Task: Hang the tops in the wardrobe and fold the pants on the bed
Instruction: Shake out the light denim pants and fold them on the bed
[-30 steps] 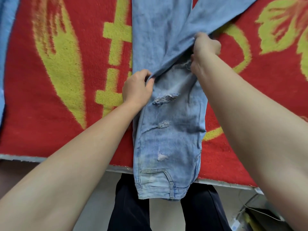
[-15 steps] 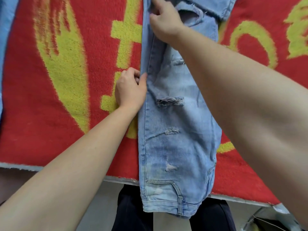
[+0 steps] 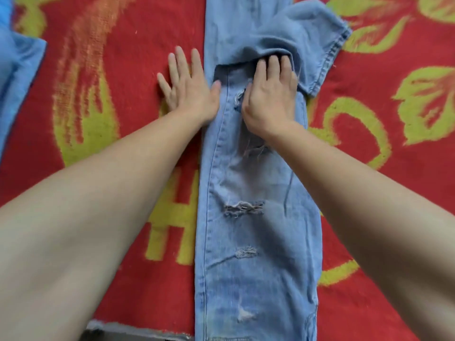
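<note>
Light blue ripped jeans [image 3: 258,242] lie lengthwise on the red and yellow blanket [image 3: 110,183], running from the near bed edge away from me. One leg end with its hem [image 3: 320,43] is doubled back over the far part. My left hand [image 3: 189,89] lies flat on the blanket against the jeans' left seam, fingers straight, thumb touching the denim. My right hand [image 3: 270,97] presses flat on the jeans, its fingertips tucked under the edge of the doubled-back leg.
Another light blue garment [image 3: 17,70] lies at the blanket's far left. The near edge of the bed [image 3: 138,331] shows at the bottom, with the jeans' waist end hanging past it.
The loose leg has been laid over the other one. Both hands let go of the denim and now press flat. The view has moved closer to the bed.
</note>
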Demonstrator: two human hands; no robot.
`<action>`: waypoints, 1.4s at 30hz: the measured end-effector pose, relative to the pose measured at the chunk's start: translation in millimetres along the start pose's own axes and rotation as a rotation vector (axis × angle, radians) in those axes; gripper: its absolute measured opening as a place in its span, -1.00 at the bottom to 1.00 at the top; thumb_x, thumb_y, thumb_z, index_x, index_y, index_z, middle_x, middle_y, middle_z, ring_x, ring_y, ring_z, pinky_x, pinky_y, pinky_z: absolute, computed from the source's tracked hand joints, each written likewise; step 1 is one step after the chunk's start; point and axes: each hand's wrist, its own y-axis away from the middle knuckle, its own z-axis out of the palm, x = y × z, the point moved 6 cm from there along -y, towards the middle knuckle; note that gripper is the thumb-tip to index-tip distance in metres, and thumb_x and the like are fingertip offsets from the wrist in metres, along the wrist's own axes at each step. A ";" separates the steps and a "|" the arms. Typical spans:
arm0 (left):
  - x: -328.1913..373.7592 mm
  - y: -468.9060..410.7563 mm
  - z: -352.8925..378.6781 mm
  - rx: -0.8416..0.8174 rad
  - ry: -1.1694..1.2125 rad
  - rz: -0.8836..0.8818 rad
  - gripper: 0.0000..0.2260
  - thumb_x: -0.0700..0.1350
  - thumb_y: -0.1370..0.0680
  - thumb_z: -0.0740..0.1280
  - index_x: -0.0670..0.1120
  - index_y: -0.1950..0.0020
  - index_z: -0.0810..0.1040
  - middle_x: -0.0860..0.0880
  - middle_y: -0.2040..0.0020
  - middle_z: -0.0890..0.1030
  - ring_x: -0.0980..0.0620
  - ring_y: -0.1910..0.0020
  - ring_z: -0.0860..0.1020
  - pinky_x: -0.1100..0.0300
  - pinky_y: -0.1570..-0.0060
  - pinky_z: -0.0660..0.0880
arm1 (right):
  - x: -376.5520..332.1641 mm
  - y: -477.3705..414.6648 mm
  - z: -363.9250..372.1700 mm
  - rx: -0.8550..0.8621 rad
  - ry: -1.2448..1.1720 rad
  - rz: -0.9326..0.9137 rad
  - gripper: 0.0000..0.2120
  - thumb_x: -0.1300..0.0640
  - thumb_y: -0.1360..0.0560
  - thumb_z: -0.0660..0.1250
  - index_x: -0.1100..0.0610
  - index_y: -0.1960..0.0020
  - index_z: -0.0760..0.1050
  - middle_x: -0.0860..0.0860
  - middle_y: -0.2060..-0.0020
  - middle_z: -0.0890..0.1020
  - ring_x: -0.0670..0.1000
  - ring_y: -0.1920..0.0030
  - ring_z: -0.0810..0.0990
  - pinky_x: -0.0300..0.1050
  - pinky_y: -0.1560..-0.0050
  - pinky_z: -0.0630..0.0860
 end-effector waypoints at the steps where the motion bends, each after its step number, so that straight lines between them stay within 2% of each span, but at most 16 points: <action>1: -4.7 -13.9 -0.4 -0.026 -0.024 -0.015 -0.31 0.19 -0.63 0.11 -0.05 -0.63 -0.12 -0.15 -0.62 -0.19 -0.11 -0.59 -0.21 -0.24 -0.51 -0.20 | -0.3 -6.5 -0.2 0.002 0.002 0.029 -0.46 0.05 -0.59 0.08 0.26 -0.51 0.21 0.18 -0.50 0.26 0.22 -0.55 0.12 0.14 -0.50 0.03; 3: -13.9 -30.2 5.2 -0.083 -0.082 -0.012 -0.29 0.27 -0.62 0.05 -0.01 -0.62 -0.19 -0.16 -0.61 -0.26 -0.10 -0.58 -0.26 -0.29 -0.47 -0.24 | -0.9 -19.2 -0.3 0.000 0.009 0.086 -0.50 0.05 -0.59 0.07 0.24 -0.47 0.25 0.15 -0.46 0.33 0.20 -0.52 0.16 0.18 -0.48 0.02; 5: -19.3 -34.6 14.7 -0.098 -0.094 0.013 -0.29 0.31 -0.62 -0.03 0.01 -0.61 -0.26 -0.15 -0.60 -0.30 -0.10 -0.58 -0.29 -0.30 -0.46 -0.27 | -2.4 -29.3 -1.7 0.015 0.014 0.114 -0.51 0.07 -0.59 0.07 0.22 -0.47 0.27 0.16 -0.47 0.31 0.20 -0.52 0.16 0.19 -0.47 0.00; 9: -24.9 -39.1 29.0 -0.089 -0.069 0.039 -0.29 0.36 -0.59 -0.12 0.04 -0.59 -0.32 -0.13 -0.58 -0.35 -0.10 -0.56 -0.34 -0.32 -0.41 -0.31 | -11.2 -54.1 -8.1 0.120 -0.056 0.004 -0.47 0.03 -0.59 0.12 0.19 -0.51 0.26 0.29 -0.51 0.23 0.31 -0.44 0.27 0.16 -0.40 0.12; 12: -31.2 -45.8 33.7 -0.109 -0.048 0.044 -0.25 0.40 -0.50 -0.20 0.08 -0.58 -0.33 -0.11 -0.58 -0.37 -0.08 -0.55 -0.36 -0.32 -0.39 -0.34 | -18.8 -92.0 -7.9 0.080 -0.153 -0.084 -0.43 -0.04 -0.64 0.05 0.16 -0.59 0.14 0.28 -0.55 0.16 0.31 -0.53 0.15 0.15 -0.50 -0.01; 15: -33.5 -49.5 37.6 -0.132 -0.001 0.028 -0.21 0.46 -0.42 -0.30 0.13 -0.56 -0.35 -0.05 -0.57 -0.40 -0.03 -0.54 -0.40 -0.30 -0.39 -0.37 | -22.2 -125.6 -2.7 0.044 -0.002 -0.164 -0.44 -0.15 -0.66 -0.03 0.03 -0.61 0.11 0.23 -0.60 0.03 0.32 -0.58 -0.02 0.22 -0.53 -0.11; 18: -33.2 -50.8 36.6 -0.143 0.029 0.016 -0.10 0.59 -0.32 -0.35 0.16 -0.56 -0.36 -0.02 -0.57 -0.41 0.00 -0.53 -0.41 -0.26 -0.37 -0.42 | -15.9 -147.2 2.7 -0.037 0.011 -0.202 -0.43 -0.24 -0.65 -0.04 -0.10 -0.61 0.08 0.18 -0.61 0.00 0.29 -0.59 -0.05 0.23 -0.52 -0.09; 20: -32.6 -49.3 35.5 -0.159 0.022 0.034 -0.09 0.60 -0.32 -0.31 0.15 -0.55 -0.38 -0.04 -0.56 -0.43 -0.01 -0.52 -0.42 -0.26 -0.36 -0.42 | -11.0 -154.1 1.8 -0.073 -0.024 -0.212 -0.42 -0.26 -0.64 -0.04 -0.10 -0.62 0.05 0.17 -0.62 0.00 0.27 -0.59 -0.06 0.23 -0.52 -0.08; 24: -33.5 -48.6 35.9 -0.190 0.022 0.067 -0.27 0.38 -0.57 -0.09 0.12 -0.54 -0.41 -0.07 -0.54 -0.46 -0.05 -0.51 -0.45 -0.30 -0.36 -0.42 | -19.2 -160.5 5.5 -0.103 0.023 -0.295 -0.42 -0.28 -0.65 -0.13 -0.15 -0.63 -0.05 0.11 -0.63 -0.12 0.26 -0.60 -0.19 0.31 -0.52 -0.19; 29: -32.2 -49.1 34.2 -0.192 0.008 0.070 -0.32 0.30 -0.62 -0.06 0.10 -0.55 -0.40 -0.09 -0.54 -0.46 -0.08 -0.52 -0.44 -0.30 -0.36 -0.41 | -23.8 -168.1 17.6 -0.181 0.090 -0.285 -0.39 -0.32 -0.62 -0.23 -0.17 -0.62 -0.22 0.07 -0.62 -0.24 0.26 -0.58 -0.30 0.34 -0.51 -0.29; 32: -30.9 -47.5 32.6 -0.185 0.010 0.065 -0.32 0.29 -0.62 -0.06 0.09 -0.56 -0.39 -0.09 -0.55 -0.45 -0.08 -0.52 -0.43 -0.30 -0.36 -0.41 | -21.1 -162.1 10.0 -0.199 0.076 -0.293 -0.40 -0.29 -0.64 -0.19 -0.14 -0.63 -0.17 0.08 -0.62 -0.19 0.25 -0.59 -0.27 0.32 -0.53 -0.27; 34: -30.1 -48.0 31.0 -0.174 0.004 0.067 -0.32 0.28 -0.63 -0.05 0.08 -0.57 -0.37 -0.10 -0.55 -0.44 -0.09 -0.53 -0.42 -0.30 -0.37 -0.40 | -20.1 -150.6 2.4 -0.151 0.064 -0.281 -0.42 -0.24 -0.67 -0.14 -0.07 -0.64 -0.04 0.12 -0.63 -0.08 0.23 -0.61 -0.17 0.30 -0.54 -0.22; 37: -29.0 -47.7 26.6 -0.157 -0.009 0.060 -0.32 0.27 -0.63 -0.03 0.07 -0.58 -0.33 -0.12 -0.57 -0.40 -0.10 -0.54 -0.38 -0.31 -0.38 -0.36 | -12.1 -109.9 -20.1 0.112 -0.023 -0.186 -0.45 -0.14 -0.69 -0.10 0.04 -0.61 0.15 0.19 -0.60 0.11 0.20 -0.61 0.02 0.19 -0.57 -0.11; 39: -27.0 -47.1 26.1 -0.168 -0.002 0.070 -0.33 0.27 -0.63 -0.04 0.07 -0.58 -0.33 -0.12 -0.56 -0.40 -0.11 -0.54 -0.39 -0.31 -0.38 -0.37 | 0.1 -61.8 -30.2 0.295 -0.087 -0.121 -0.47 -0.11 -0.70 -0.05 0.09 -0.60 0.19 0.25 -0.57 0.16 0.24 -0.59 0.09 0.16 -0.57 -0.03; 40: -26.7 -47.1 25.9 -0.173 -0.001 0.072 -0.33 0.27 -0.63 -0.05 0.06 -0.58 -0.33 -0.13 -0.56 -0.40 -0.11 -0.54 -0.39 -0.31 -0.38 -0.37 | 6.1 -35.3 -26.5 0.293 -0.083 -0.121 -0.46 -0.12 -0.70 -0.04 0.10 -0.60 0.18 0.27 -0.57 0.14 0.26 -0.59 0.08 0.17 -0.58 -0.03; 42: -28.4 -44.9 21.6 -0.151 -0.008 0.072 -0.34 0.26 -0.64 -0.05 0.05 -0.59 -0.30 -0.13 -0.57 -0.38 -0.11 -0.55 -0.37 -0.31 -0.39 -0.36 | 16.6 13.9 2.0 0.060 0.022 -0.167 -0.40 -0.19 -0.69 -0.06 0.07 -0.64 0.05 0.26 -0.60 0.01 0.25 -0.61 -0.04 0.20 -0.57 -0.09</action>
